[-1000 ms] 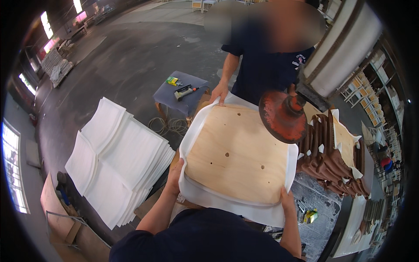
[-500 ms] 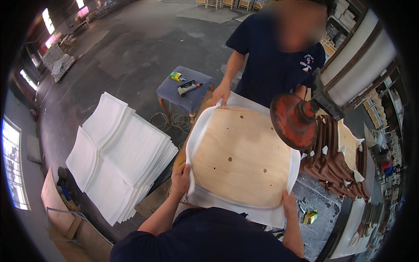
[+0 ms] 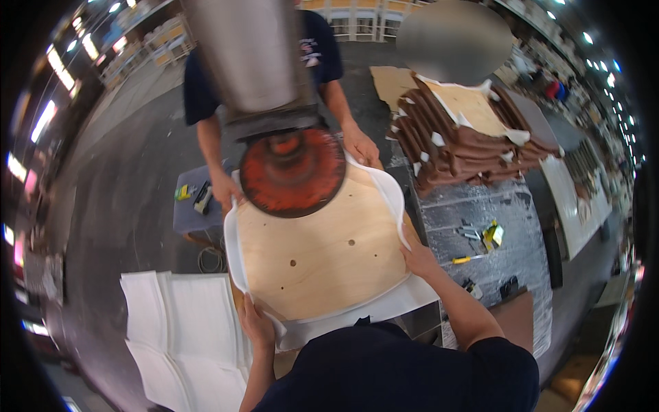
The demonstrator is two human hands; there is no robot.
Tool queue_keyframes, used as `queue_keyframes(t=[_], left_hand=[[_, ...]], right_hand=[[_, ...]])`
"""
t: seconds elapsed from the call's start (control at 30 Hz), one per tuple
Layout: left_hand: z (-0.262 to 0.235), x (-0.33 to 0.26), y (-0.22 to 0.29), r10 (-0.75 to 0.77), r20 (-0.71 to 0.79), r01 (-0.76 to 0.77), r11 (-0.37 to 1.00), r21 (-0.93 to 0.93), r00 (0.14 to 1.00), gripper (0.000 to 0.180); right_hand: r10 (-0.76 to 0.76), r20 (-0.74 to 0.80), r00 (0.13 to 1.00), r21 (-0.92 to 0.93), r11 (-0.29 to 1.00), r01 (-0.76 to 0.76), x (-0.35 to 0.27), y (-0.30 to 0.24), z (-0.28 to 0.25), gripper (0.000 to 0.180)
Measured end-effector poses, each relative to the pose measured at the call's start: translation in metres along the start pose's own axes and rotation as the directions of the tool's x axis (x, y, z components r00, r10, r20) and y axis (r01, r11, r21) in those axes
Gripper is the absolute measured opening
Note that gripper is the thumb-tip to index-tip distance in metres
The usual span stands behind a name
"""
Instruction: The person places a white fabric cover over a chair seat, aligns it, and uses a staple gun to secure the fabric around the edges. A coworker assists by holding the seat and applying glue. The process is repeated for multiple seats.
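A curved plywood seat panel [image 3: 322, 250] with small drilled holes lies face up in the middle of the view, resting on a sheet of white foam padding [image 3: 384, 309] whose edges curl up around it. The left hand [image 3: 257, 324] clasps the near left corner of the panel, fingers curled over the foam edge there. The right hand [image 3: 417, 257] presses on the panel's right rim, fingers bent over the foam; how tightly it grips cannot be told.

Above the far edge of the panel hangs a round orange-red press disc [image 3: 292, 172] under a grey metal column [image 3: 244, 55], covering the panel's far part. Across the panel a co-worker in a dark shirt holds its far edge with a hand [image 3: 360, 145] at the right corner and another hand [image 3: 225, 190] at the left.

Left of the panel and lower lies a stack of white foam sheets [image 3: 182, 329]. Right of the panel and farther off stands a pile of brown upholstered seat panels [image 3: 460, 144]. Just right of the panel, small yellow-handled tools [image 3: 491, 235] lie on a foil-covered bench [image 3: 494, 206]. Left of the panel's far corner a grey stool [image 3: 189, 216] carries a yellow and black tool.
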State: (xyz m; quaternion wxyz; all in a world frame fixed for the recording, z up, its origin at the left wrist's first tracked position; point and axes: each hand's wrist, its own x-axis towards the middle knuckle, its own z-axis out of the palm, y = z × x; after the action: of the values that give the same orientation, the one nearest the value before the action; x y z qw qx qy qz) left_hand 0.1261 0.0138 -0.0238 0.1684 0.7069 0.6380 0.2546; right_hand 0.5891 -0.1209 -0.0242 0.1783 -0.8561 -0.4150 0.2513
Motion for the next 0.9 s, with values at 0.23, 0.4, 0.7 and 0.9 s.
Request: queue_keyframes(t=[0.23,0.4,0.7,0.9], left_hand=[[-0.013,0.025,0.007,-0.040,0.205,0.028,0.998,0.063,0.978,0.031],[0.007,0.036,0.017,-0.119,0.118,0.105,0.987,0.121,0.986,0.028],[0.030,0.013,0.010,0.062,-0.041,-0.054,0.983,0.177,0.997,0.019],[0.031,0.017,0.010,-0.022,-0.011,0.024,0.977,0.210,1.000,0.025]], right_hand=[[-0.068,-0.112,0.991,-0.037,0.997,0.064,-0.006,0.006,0.013,0.073],[-0.021,-0.053,0.998,-0.119,0.993,0.014,-0.007,0.001,0.009,0.070],[0.092,0.072,0.993,-0.241,0.968,-0.072,-0.013,-0.013,-0.006,0.066],[0.095,0.030,0.995,-0.303,0.949,-0.082,-0.014,-0.007,-0.008,0.065]])
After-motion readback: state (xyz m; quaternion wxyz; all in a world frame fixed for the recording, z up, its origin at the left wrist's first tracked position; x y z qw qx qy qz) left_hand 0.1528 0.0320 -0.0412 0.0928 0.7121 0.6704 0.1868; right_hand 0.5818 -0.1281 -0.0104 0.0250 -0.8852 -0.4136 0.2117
